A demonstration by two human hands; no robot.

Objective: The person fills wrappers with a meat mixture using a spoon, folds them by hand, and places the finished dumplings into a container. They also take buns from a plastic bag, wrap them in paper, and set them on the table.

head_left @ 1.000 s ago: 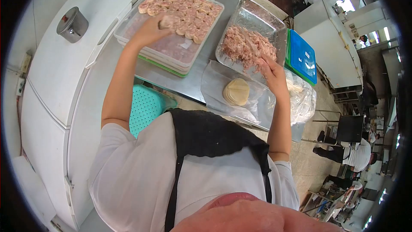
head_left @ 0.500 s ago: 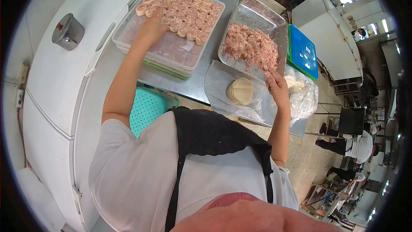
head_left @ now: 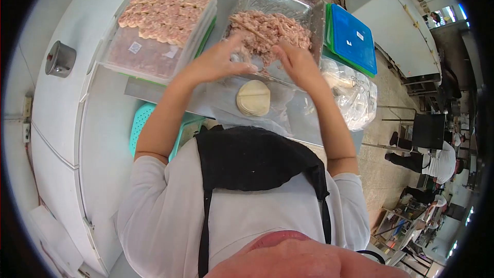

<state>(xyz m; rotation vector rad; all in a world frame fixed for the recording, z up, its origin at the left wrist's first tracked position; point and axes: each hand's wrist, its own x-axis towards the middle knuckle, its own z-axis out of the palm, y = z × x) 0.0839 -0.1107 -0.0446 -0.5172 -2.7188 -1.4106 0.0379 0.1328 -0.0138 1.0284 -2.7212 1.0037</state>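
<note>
My left hand is over the near left rim of a metal tray, thumb and fingers apart in a curve with nothing visible in them. Raw minced meat is heaped inside that tray. My right hand is at the near side of the meat, its fingers closed around the end of a thin stick that lies across the mince. Between my forearms, a stack of round dough wrappers rests on clear plastic. Rows of filled dumplings sit in a plastic container to the left.
A bag of wrappers lies right of the tray, with a blue lid behind it. A white freezer carrying a metal pot stands left. A turquoise basket is below the table. Other people are far right.
My left hand has left the dumplings and come right to the tray. My right hand has moved left along the tray's near side. The view has shifted, so the table contents appear further left.
</note>
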